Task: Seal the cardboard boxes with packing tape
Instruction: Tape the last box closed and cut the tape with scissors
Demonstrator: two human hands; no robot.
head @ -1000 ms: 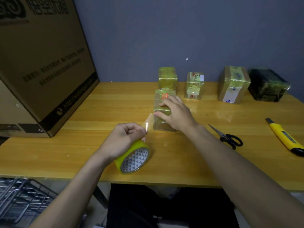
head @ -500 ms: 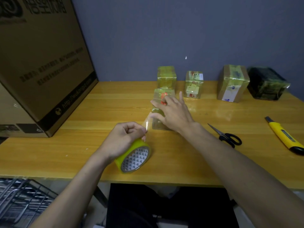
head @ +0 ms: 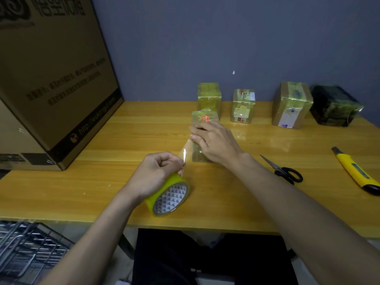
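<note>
1. Boxes number five on the yellow wooden table (head: 123,145): one small taped box (head: 202,120) at centre under the right hand, and four in a row along the grey wall toward 12 and 1 o'clock.
2. Row, from the left: a yellow-taped box (head: 208,97) directly behind the centre one, a labelled box (head: 243,105), a larger brown box (head: 291,104) with a white label, and a dark wrapped box (head: 334,105) at the far end.
3. Right hand (head: 216,144) rests on the centre box, fingers bent over its top and near-left edge, pressing the clear tape strip (head: 188,148) against it.
4. Left hand (head: 153,174), at 7 o'clock from that box, has its fingers curled round one roll of yellow packing tape (head: 170,197), thumb and forefinger closed at the point where the strip leaves the roll.
5. Strip runs taut from the roll up toward 1 o'clock to the box, catching a glint of light midway.
6. One pair of black-handled scissors (head: 284,170) lies at 3 o'clock from the centre box, near the right forearm.
7. One yellow utility knife (head: 356,171) lies farther out toward 3 o'clock, well apart from the boxes.
8. One large printed carton (head: 53,79) stands tilted at 10 o'clock, filling the table's left end.
9. One wire rack (head: 26,251) shows below the table edge at 8 o'clock.
10. Right forearm crosses the near table edge and hides part of the surface beside the scissors.
</note>
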